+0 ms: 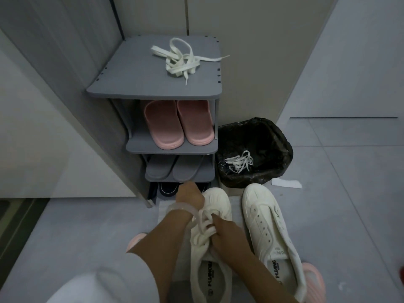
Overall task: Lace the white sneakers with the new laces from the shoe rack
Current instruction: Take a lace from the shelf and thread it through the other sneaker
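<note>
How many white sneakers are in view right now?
2. One sneaker is on the floor below the shoe rack, with the left hand and right hand working its lace. The other sneaker lies unlaced beside it, in front of the bin.

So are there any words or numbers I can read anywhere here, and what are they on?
"HUANQIU", as best it reads, upside down: insole of the unlaced white sneaker on the right.
The same brand print, too blurred to spell out: insole of the white sneaker being laced, which the left hand and right hand are working on.
Small round mark below that print: unreadable.
No numbers or other text show.
</note>
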A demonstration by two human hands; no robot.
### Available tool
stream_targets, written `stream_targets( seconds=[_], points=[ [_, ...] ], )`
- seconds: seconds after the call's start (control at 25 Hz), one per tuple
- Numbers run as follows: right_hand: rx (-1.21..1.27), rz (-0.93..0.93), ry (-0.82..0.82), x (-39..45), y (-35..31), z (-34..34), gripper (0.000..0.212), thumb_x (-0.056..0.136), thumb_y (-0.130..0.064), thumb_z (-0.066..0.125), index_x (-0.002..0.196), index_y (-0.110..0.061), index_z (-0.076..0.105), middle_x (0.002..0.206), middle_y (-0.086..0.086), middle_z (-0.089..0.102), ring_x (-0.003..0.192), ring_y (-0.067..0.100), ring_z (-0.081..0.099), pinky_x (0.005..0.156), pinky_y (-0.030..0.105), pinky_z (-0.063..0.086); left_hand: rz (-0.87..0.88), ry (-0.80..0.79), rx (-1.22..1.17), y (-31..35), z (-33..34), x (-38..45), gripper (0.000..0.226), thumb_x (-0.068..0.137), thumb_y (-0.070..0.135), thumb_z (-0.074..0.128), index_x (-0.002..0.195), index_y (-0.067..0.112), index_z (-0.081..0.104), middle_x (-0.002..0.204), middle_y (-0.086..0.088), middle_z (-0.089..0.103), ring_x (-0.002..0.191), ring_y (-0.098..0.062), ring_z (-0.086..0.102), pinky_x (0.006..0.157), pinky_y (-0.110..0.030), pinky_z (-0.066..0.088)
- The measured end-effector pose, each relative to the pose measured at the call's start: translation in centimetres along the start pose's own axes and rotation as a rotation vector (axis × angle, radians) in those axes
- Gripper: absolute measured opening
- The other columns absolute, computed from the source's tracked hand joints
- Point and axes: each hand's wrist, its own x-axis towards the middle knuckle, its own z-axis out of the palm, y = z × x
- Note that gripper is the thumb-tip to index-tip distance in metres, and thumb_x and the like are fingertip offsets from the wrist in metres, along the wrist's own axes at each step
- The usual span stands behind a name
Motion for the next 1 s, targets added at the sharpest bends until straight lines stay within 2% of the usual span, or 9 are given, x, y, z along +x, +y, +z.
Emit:
stream_targets(
  seconds=[0.12,0.28,0.36,0.44,0.52,0.64,0.76,0.88,1.0],
  points=[
    [-0.001,0.017,-0.021,0.0,0.5,0.1,0.064,0.077,-0.038,0.02,0.131,-0.019,0.047,0.118,0.003,0.062,0.103,0.02,0.059,0.088,0.029,0.045,0.01,0.068,-0.088,1.0,0.7,-1.0,0.019,0.087,0.003,0.047,0.071,0.0,0.058,0.084,-0.016,0.063,0.088,-0.031,0.06,0.074,-0.033,0.045],
    [-0.007,-0.01,-0.033,-0.2,0.3,0.1,0.061,0.078,-0.035,0.02,0.13,-0.017,0.047,0.12,0.004,0.061,0.105,0.02,0.059,0.09,0.032,0.046,-0.343,-0.138,-0.684,1.1,0.6,0.1,0.029,0.086,0.008,0.051,0.057,0.01,0.046,0.061,-0.006,0.045,0.066,-0.023,0.046,0.072,-0.031,0.035],
    [-0.018,0.005,-0.064,-0.1,0.1,-0.2,0.059,0.083,-0.035,0.021,0.135,-0.018,0.042,0.127,0.003,0.058,0.111,0.02,0.056,0.094,0.031,0.044,-0.32,-0.264,-0.768,0.8,0.4,0.5,0.021,0.083,0.004,0.054,0.062,0.008,0.053,0.073,-0.011,0.053,0.07,-0.023,0.05,0.075,-0.036,0.041],
    [-0.028,-0.009,-0.069,-0.4,0.0,-0.5,0.056,0.087,-0.035,0.022,0.137,-0.018,0.04,0.13,0.003,0.056,0.115,0.02,0.054,0.097,0.03,0.042,-0.179,-0.404,-0.825,1.3,-0.1,-0.2,0.014,0.086,-0.001,0.052,0.082,0.007,0.063,0.094,-0.014,0.058,0.087,-0.024,0.054,0.083,-0.034,0.045],
    [-0.018,-0.007,-0.079,-0.5,-0.1,-0.5,0.047,0.093,-0.029,0.027,0.136,-0.016,0.041,0.129,0.005,0.056,0.114,0.021,0.055,0.097,0.03,0.042,-0.009,-0.448,-0.653,1.7,0.3,-0.4,0.029,0.086,-0.001,0.051,0.101,0.017,0.068,0.104,-0.009,0.06,0.099,-0.019,0.055,0.085,-0.026,0.045],
    [0.038,0.028,-0.066,-0.5,-0.1,-0.3,0.049,0.087,-0.032,0.025,0.125,-0.013,0.049,0.118,0.007,0.062,0.104,0.021,0.059,0.09,0.03,0.044,0.225,-0.256,-0.163,1.9,1.0,-1.3,0.023,0.076,0.02,0.055,0.076,0.035,0.073,0.107,0.0,0.063,0.11,-0.02,0.052,0.099,-0.035,0.041],
    [0.166,0.073,-0.047,-0.5,0.3,-0.2,0.056,0.081,-0.034,0.025,0.126,-0.014,0.051,0.116,0.005,0.063,0.104,0.019,0.059,0.089,0.025,0.043,0.145,0.005,-0.28,1.1,-0.3,-2.5,0.022,0.081,0.023,0.051,0.088,0.022,0.072,0.104,-0.004,0.064,0.105,-0.025,0.054,0.097,-0.038,0.042],
    [0.433,0.146,0.027,-1.0,-0.4,-1.1,0.022,0.093,-0.018,0.036,0.089,-0.021,0.057,0.079,-0.009,0.058,0.069,-0.002,0.054,0.064,0.007,0.041,0.165,0.131,-0.206,-1.7,-2.1,-4.2,0.016,0.09,0.012,0.045,0.09,0.006,0.06,0.085,-0.008,0.061,0.086,-0.025,0.056,0.071,-0.026,0.04],
    [0.681,0.276,0.114,-1.5,-1.2,-2.6,0.036,0.1,-0.016,0.036,0.068,-0.02,0.052,0.053,-0.008,0.047,0.043,-0.001,0.041,0.042,0.009,0.033,0.599,0.106,0.154,-4.7,-1.7,-8.0,0.026,0.089,0.014,0.041,0.099,0.007,0.064,0.096,-0.01,0.065,0.089,-0.024,0.06,0.075,-0.028,0.046]
  ],
)
